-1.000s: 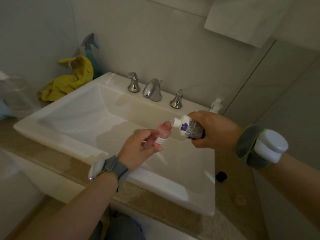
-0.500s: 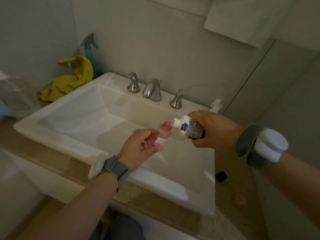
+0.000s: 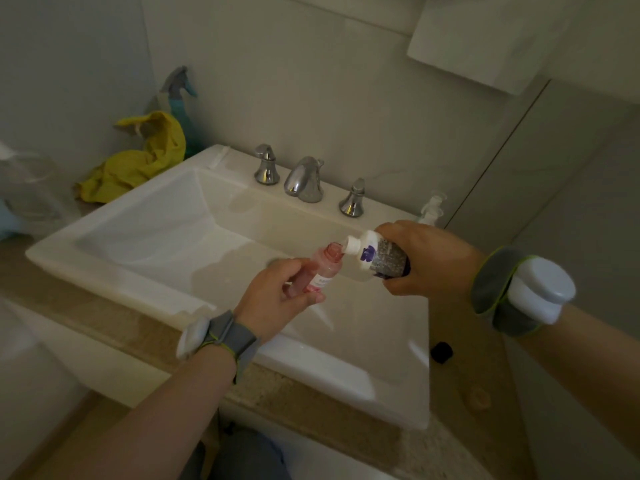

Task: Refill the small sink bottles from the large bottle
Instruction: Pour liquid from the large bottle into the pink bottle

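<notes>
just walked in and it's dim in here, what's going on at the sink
A person is refilling a small pink bottle over the white sink. The left hand holds the pink bottle tilted, mouth open. The right hand tips a larger white bottle so its nozzle sits at the small bottle's mouth. Whether liquid is flowing is too dim to tell. A small black cap lies on the counter right of the sink.
</notes>
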A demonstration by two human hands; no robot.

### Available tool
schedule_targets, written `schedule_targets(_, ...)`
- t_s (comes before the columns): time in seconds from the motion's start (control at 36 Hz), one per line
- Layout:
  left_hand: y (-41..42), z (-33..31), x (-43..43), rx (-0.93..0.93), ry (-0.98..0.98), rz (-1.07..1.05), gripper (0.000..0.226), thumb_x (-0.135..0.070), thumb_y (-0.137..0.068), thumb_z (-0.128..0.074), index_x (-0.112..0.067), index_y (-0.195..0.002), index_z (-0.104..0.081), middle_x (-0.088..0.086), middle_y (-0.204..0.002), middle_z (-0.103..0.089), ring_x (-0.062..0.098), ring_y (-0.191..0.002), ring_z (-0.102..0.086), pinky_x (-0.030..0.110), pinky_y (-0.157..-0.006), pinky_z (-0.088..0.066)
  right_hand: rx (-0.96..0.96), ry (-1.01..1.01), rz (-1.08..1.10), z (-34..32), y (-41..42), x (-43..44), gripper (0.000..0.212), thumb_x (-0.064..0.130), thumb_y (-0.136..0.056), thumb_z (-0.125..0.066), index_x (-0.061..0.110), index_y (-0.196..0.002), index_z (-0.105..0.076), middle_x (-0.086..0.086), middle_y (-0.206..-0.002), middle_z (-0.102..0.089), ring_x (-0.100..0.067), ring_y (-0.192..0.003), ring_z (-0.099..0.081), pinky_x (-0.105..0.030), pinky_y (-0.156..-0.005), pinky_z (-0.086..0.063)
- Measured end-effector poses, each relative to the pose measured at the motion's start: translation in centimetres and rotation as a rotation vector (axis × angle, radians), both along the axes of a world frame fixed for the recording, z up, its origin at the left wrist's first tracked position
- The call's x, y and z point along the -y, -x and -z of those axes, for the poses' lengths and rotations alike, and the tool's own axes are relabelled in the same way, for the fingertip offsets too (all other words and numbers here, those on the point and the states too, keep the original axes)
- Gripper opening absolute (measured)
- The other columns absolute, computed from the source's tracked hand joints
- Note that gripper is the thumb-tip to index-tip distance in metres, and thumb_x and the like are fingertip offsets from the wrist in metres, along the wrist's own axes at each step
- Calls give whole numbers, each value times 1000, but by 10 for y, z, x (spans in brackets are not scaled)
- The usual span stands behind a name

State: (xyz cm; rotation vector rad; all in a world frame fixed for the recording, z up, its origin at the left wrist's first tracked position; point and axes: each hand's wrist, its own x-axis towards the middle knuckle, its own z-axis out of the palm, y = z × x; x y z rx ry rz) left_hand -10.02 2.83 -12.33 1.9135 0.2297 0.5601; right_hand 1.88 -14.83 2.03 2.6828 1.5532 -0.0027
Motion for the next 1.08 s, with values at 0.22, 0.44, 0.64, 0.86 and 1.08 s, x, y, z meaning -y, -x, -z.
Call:
schedule_targets(0.22,-1,1,-1,9,6,7,45,-23,-73,-80,-17,-115,-64,4,-110,-64,12,-93,-66,35,-80,-57,-6,2,-3,0,-1,0,54,36,-73,-71,20,-119,-49,-2,-104,-55,-21,-91,-56,-39,-80,-50)
schedule_targets(0.44,0,2,-1,18,3,5,44,-21,-74,-80,-18,-115,-64,4,-107,-64,10,-91,-65,36,-79,-57,-4,7,1,0,0,0,54,38,-73,-71,21,-119,-48,-2,-104,-55,-21,-92,-56,-38,-81,-49)
schedule_targets(0.64,-1,3,-1,21,7,10,46,-30,-70,-79,-22,-112,-63,4,-106,-64,5,-87,-65,30,-77,-57,6,9,0,0,0,0,54,37,-73,-70,21,-120,-48,-2,-105,-55,-20,-91,-55,-36,-79,-48)
schedule_targets(0.86,-1,3,-1,17,-14,5,40,-21,-74,-79,-19,-112,-64,6,-106,-64,11,-90,-64,29,-79,-55,-7,5,2,-1,0,0,53,35,-73,-71,20,-119,-49,-2,-104,-55,-20,-90,-55,-35,-79,-48)
schedule_targets(1.08,-1,2,-1,5,-20,3,47,-37,-67,-74,-21,-109,-64,4,-102,-65,12,-88,-65,33,-78,-55,-4,2,-2,0,-1,0,55,36,-72,-71,21,-120,-48,-2,-105,-55,-22,-92,-55,-35,-80,-48)
